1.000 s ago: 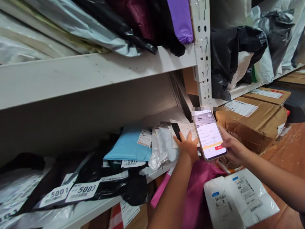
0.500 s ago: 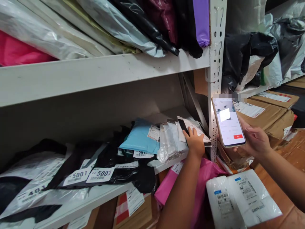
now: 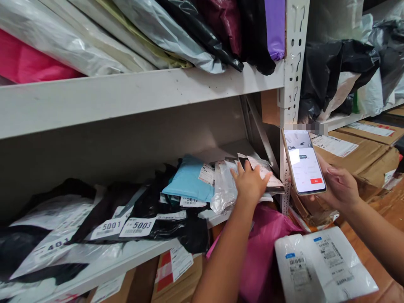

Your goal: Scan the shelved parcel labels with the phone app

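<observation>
My right hand (image 3: 339,181) grips a smartphone (image 3: 303,168) by its right edge, screen towards me, with a red button low on the display. On the lower shelf my left hand (image 3: 251,182) lies with fingers spread over a small stack of flat labelled parcels (image 3: 268,170). Its palm hides part of the stack. Just left of those fingers are a clear plastic packet (image 3: 223,191) and a light blue mailer bag (image 3: 189,179) with a white label. Black mailer bags (image 3: 172,229) with number tags such as 5001 and 5003 lie further left.
A white shelf beam (image 3: 142,94) carrying upright mailer bags runs above my left hand. A perforated post (image 3: 292,84) stands left of cardboard boxes (image 3: 356,155). Below are a pink bag (image 3: 261,252) and white wrapped packages (image 3: 328,265).
My left hand has shifted slightly left and its fingers have moved across the parcels, whose top pieces now lie differently. The phone's screen picture has changed; my right hand still holds it.
</observation>
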`<move>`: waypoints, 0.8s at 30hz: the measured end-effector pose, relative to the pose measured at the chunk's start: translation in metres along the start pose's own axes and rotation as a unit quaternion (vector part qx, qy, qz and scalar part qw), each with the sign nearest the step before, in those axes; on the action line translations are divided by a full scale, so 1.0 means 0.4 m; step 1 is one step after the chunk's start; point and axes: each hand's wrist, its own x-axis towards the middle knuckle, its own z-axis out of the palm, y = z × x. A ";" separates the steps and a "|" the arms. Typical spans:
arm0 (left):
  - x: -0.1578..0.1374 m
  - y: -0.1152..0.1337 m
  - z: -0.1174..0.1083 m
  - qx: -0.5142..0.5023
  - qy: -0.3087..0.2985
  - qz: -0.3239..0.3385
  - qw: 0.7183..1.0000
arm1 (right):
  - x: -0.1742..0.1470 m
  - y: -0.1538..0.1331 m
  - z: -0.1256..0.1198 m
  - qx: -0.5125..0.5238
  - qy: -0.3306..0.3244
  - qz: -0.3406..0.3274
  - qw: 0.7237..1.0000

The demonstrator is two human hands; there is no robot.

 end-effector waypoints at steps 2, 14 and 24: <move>-0.004 -0.039 -0.037 -0.005 0.015 -0.057 0.998 | 0.000 0.001 -0.002 0.011 -0.002 0.004 1.000; -0.230 -0.240 0.013 -0.242 0.025 0.275 0.930 | -0.016 0.044 0.059 -0.020 0.045 0.070 0.996; -0.402 0.002 0.396 -0.757 -0.550 0.044 0.349 | -0.301 0.141 0.035 0.040 0.146 0.257 0.954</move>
